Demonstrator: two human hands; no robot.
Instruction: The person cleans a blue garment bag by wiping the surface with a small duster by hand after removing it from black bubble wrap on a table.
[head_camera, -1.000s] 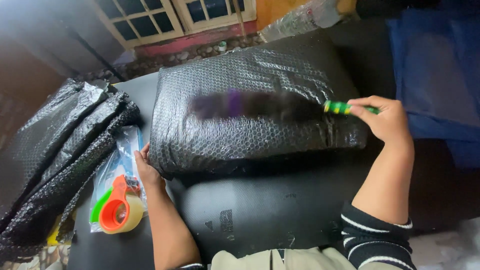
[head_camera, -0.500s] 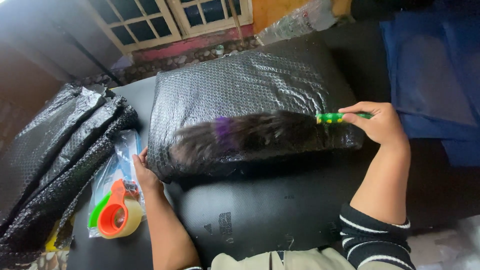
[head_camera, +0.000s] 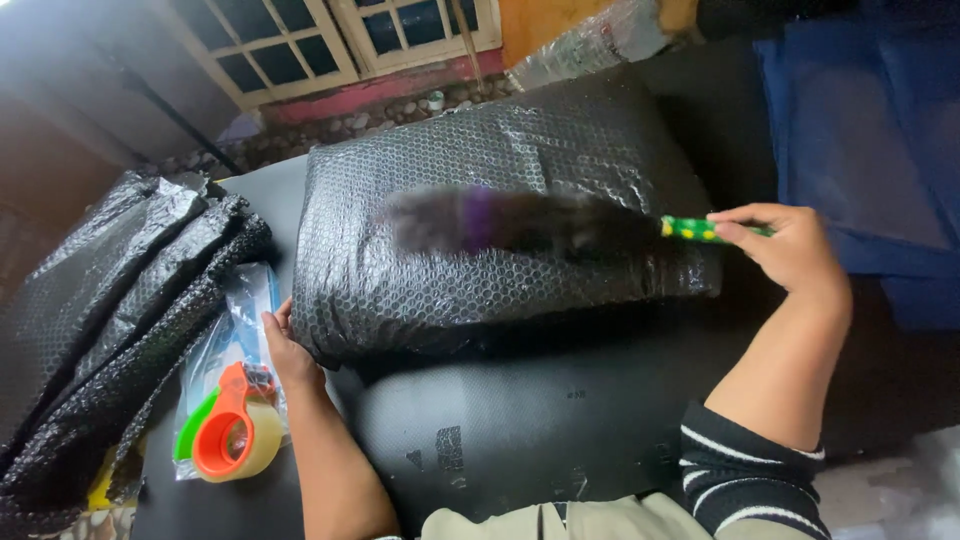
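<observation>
- right hand (head_camera: 790, 250) closed round the green-and-yellow handle (head_camera: 695, 230) of a duster, fingers curled over it, thumb side up
- duster (head_camera: 520, 220) has a dark feathery head with a purple band; it's blurred, lying across the top of the big parcel
- left hand (head_camera: 285, 345) pressed flat against the left lower edge of the parcel, fingers spread a bit, holding nothing; fingertips partly hidden under the wrap
- parcel (head_camera: 500, 150) is a large pillow-shaped bundle in black bubble wrap, sitting on a black table (head_camera: 520, 430) in front of the person, tilted slightly, right end higher in the picture
- right forearm bare, striped black-and-white sleeve (head_camera: 745, 480) pushed up near the elbow
- just left of the left hand: a tape dispenser (head_camera: 230, 430), orange and green, with a roll of clear tape, lying on a clear plastic bag (head_camera: 240, 310)
- further left: stack of flat black bubble-wrapped bundles (head_camera: 110, 300), overlapping, leaning toward the table edge
- right side: blue sheet or tarp (head_camera: 860, 150), well apart from the parcel
- back: window with white frames (head_camera: 330, 40), reddish sill, pebbles below
</observation>
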